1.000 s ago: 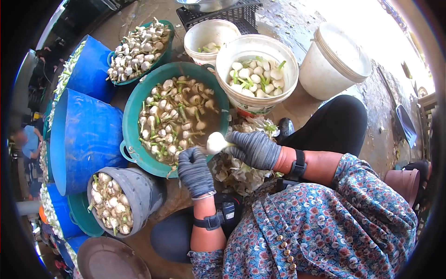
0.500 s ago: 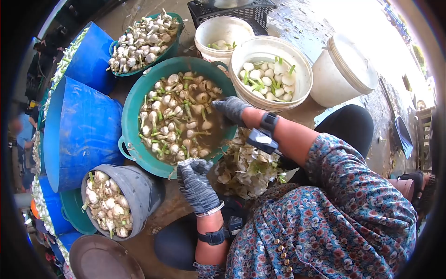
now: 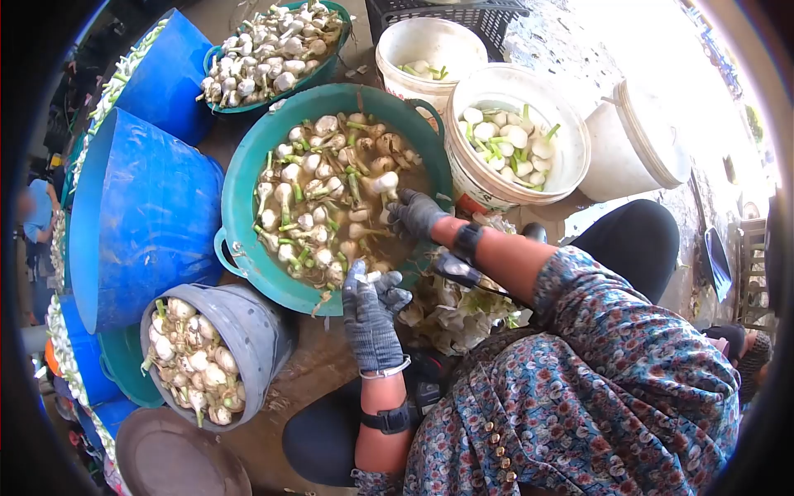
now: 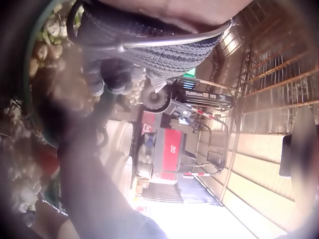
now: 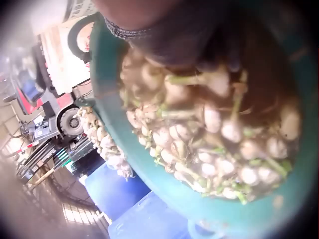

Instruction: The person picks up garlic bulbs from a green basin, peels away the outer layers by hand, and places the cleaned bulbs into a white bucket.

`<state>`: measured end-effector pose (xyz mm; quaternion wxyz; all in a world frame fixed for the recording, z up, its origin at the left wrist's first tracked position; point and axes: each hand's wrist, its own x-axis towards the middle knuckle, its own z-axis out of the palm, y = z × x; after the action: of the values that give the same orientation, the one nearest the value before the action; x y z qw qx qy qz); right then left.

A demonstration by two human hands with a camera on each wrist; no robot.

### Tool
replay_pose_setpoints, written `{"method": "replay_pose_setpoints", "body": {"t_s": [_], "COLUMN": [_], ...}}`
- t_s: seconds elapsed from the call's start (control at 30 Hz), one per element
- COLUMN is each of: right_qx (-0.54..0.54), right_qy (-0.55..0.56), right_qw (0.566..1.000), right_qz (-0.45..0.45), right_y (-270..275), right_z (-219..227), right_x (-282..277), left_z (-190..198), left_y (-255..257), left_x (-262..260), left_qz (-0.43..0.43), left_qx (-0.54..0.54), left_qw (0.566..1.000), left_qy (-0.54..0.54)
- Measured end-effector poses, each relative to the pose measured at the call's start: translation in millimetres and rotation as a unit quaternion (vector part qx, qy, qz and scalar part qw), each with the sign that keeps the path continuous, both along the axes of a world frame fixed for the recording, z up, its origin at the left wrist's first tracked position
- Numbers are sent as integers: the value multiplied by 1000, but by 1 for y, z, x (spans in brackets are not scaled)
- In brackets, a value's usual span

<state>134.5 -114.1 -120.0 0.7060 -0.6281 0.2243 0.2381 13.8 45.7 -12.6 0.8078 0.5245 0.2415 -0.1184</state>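
Note:
My gloved right hand (image 3: 418, 215) reaches over the right side of the green tub (image 3: 234, 186), its fingertips around the stem end of a garlic bulb (image 3: 384, 183). In the right wrist view the glove partly hides the stem of this garlic bulb (image 5: 219, 82). Many more bulbs with cut green stems lie in the tub's brown water. At the tub's near rim my gloved left hand (image 3: 374, 318) is held up, fingers loosely parted. A small whitish scrap (image 3: 372, 277) shows by its fingertips.
White buckets (image 3: 459, 169) with peeled garlic stand beyond the tub. A heap of peelings (image 3: 463, 310) lies between the tub and my lap. To the left are a blue tub (image 3: 149, 223) and a grey bucket (image 3: 269, 331) of garlic. A forklift (image 4: 167, 154) stands in the background.
The right hand held a peeled white bulb; that bulb has left it, and the hand has moved into the green tub to another bulb. The left hand's fingers have loosened.

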Motion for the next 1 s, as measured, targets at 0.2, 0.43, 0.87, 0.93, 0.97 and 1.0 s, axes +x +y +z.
{"method": "replay_pose_setpoints", "body": {"t_s": [0.2, 0.43, 0.87, 0.93, 0.97, 1.0], "right_qx": [-302, -324, -345, -311, -311, -190], "right_qy": [-500, -495, -369, -331, -328, -239], "right_qw": [787, 802, 862, 890, 891, 952], "right_qz": [199, 81, 52, 34, 35, 8], "right_y": [-24, -47, -60, -58, -59, -63], "right_z": [67, 116, 171, 165, 163, 162], "right_x": [-79, -116, -150, -145, -143, -139], "left_z": [-1, 1, 1, 4, 7, 16], "left_y": [-16, -38, -56, -52, -50, -50], "left_x": [2, -14, -22, -23, -27, -31], "left_qz": [-43, -77, -103, -125, -126, -128], "left_qx": [-127, -99, 144, 68, 68, 0], "left_qw": [989, 990, 971, 970, 971, 975], "left_qy": [66, -58, -159, -196, -193, -184]}}
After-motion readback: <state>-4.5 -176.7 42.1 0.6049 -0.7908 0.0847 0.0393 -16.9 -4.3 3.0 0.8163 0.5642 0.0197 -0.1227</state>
